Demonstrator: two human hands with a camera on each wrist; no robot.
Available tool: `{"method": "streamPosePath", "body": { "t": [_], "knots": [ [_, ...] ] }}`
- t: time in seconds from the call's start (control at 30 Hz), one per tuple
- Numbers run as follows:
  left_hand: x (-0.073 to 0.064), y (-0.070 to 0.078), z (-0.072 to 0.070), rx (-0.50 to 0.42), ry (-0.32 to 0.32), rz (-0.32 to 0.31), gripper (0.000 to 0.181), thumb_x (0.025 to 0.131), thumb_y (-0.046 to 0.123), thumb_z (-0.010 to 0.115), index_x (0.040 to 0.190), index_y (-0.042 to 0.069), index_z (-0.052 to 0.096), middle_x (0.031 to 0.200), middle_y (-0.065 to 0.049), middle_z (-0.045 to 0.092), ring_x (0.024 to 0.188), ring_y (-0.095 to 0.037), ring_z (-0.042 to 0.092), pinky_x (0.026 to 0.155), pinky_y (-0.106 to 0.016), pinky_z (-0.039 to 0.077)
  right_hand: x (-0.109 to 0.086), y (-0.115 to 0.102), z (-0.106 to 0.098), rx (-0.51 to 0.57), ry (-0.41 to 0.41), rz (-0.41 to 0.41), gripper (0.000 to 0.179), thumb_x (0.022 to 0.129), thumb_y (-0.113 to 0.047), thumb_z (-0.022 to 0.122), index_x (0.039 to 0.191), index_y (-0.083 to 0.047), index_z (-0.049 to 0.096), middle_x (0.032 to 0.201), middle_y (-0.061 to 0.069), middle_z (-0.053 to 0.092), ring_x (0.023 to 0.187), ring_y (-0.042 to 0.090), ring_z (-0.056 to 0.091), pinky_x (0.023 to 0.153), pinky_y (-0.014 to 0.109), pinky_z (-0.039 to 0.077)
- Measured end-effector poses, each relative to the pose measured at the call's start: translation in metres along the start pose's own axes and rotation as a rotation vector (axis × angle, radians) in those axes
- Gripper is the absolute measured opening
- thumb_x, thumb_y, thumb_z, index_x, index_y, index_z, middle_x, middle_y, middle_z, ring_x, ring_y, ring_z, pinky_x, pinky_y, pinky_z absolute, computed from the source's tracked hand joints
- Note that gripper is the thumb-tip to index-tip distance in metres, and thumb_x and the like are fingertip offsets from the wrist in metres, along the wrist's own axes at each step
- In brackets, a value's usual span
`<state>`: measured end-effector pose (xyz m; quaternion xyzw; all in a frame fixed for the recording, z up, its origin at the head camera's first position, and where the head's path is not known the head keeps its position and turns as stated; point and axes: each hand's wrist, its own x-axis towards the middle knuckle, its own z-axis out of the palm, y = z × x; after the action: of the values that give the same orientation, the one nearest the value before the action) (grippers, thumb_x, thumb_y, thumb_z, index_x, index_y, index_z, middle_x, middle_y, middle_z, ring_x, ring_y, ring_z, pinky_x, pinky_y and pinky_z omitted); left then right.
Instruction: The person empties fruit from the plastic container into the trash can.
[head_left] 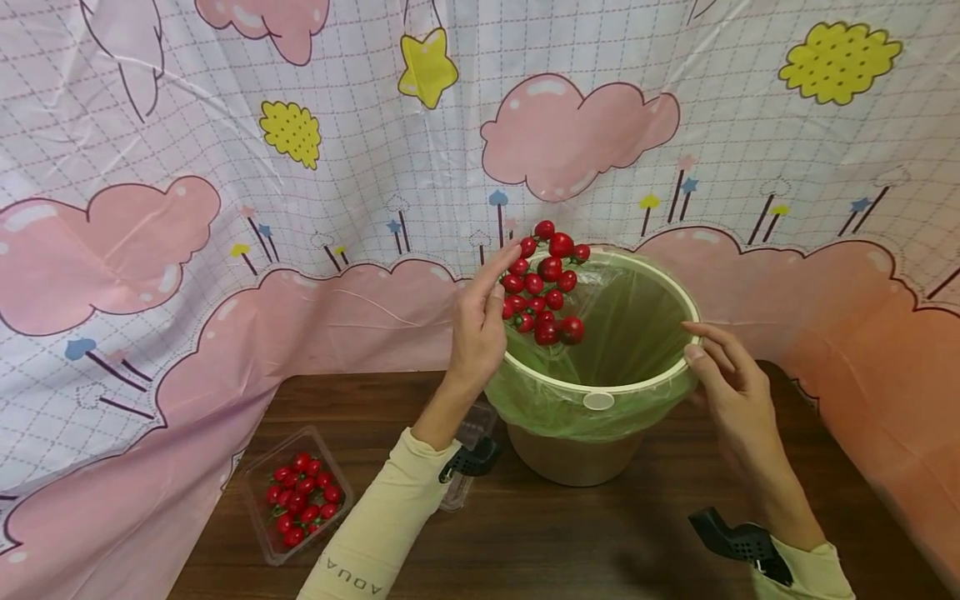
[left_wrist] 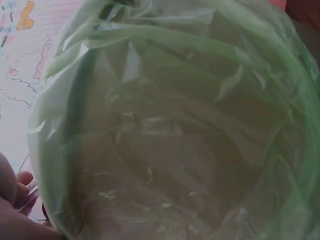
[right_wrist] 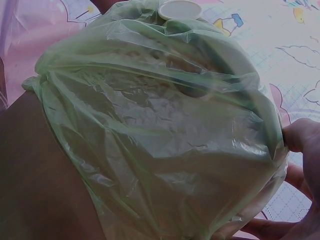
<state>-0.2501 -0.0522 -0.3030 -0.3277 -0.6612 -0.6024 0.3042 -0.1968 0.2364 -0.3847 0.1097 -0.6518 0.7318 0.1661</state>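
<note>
My left hand (head_left: 480,325) grips a see-through plastic container at its left side, over the left part of the trash bin's mouth. Red cherry tomatoes (head_left: 550,269) show in a cluster in that container, some with green stems. The trash bin (head_left: 577,458) stands on the table, lined with a thin green bag (head_left: 637,321) folded over its pale rim. On the far side, my right hand (head_left: 731,375) pinches the rim between thumb and fingers. In the right wrist view, that thumb (right_wrist: 302,135) presses against the bagged edge.
On the dark wooden table (head_left: 600,542), another clear container (head_left: 273,550) of cherry tomatoes stands at the left. A clear plastic piece (head_left: 456,493) lies beside the bin, partly under my left wrist. A cartoon-printed cloth (head_left: 360,192) hangs behind and around the table.
</note>
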Motion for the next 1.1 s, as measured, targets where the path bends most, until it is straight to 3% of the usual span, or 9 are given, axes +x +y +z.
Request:
{"method": "streamPosePath", "body": {
  "t": [0.17, 0.47, 0.7, 1.1],
  "knots": [
    [-0.002, -0.006, 0.002, 0.059, -0.002, 0.039, 0.046, 0.094, -0.026, 0.037, 0.135, -0.018, 0.055, 0.143, -0.031, 0.054, 0.142, -0.039, 0.044, 0.120, -0.039, 0.030, 0.000, 0.000, 0.000, -0.009, 0.002, -0.006, 0.041, 0.105, -0.013, 0.058, 0.144, -0.001, 0.054, 0.126, 0.014, 0.064, 0.093, 0.009, 0.067, 0.075, 0.025, 0.060],
    [-0.007, -0.038, 0.002, 0.141, -0.035, 0.122, 0.044, 0.099, -0.017, 0.040, 0.139, -0.009, 0.058, 0.146, -0.021, 0.056, 0.141, -0.028, 0.048, 0.119, -0.038, 0.033, 0.000, -0.001, 0.001, -0.005, 0.001, -0.009, 0.041, 0.105, -0.012, 0.058, 0.145, -0.001, 0.054, 0.127, 0.012, 0.065, 0.096, 0.012, 0.068, 0.076, 0.025, 0.060],
    [-0.011, -0.040, 0.001, 0.176, -0.051, 0.146, 0.040, 0.104, -0.008, 0.039, 0.139, -0.007, 0.059, 0.147, -0.020, 0.055, 0.140, -0.033, 0.048, 0.119, -0.039, 0.032, -0.001, -0.001, 0.002, -0.005, -0.002, -0.007, 0.042, 0.105, -0.013, 0.058, 0.145, 0.000, 0.053, 0.129, 0.015, 0.063, 0.097, 0.012, 0.068, 0.076, 0.025, 0.060],
    [-0.011, -0.040, 0.002, 0.219, -0.064, 0.202, 0.038, 0.108, -0.002, 0.038, 0.139, -0.007, 0.059, 0.146, -0.019, 0.056, 0.139, -0.029, 0.050, 0.118, -0.039, 0.035, -0.001, -0.001, 0.002, 0.007, 0.012, -0.001, 0.040, 0.105, -0.011, 0.058, 0.144, -0.002, 0.055, 0.126, 0.008, 0.067, 0.092, 0.010, 0.067, 0.074, 0.024, 0.060]
  ]
}}
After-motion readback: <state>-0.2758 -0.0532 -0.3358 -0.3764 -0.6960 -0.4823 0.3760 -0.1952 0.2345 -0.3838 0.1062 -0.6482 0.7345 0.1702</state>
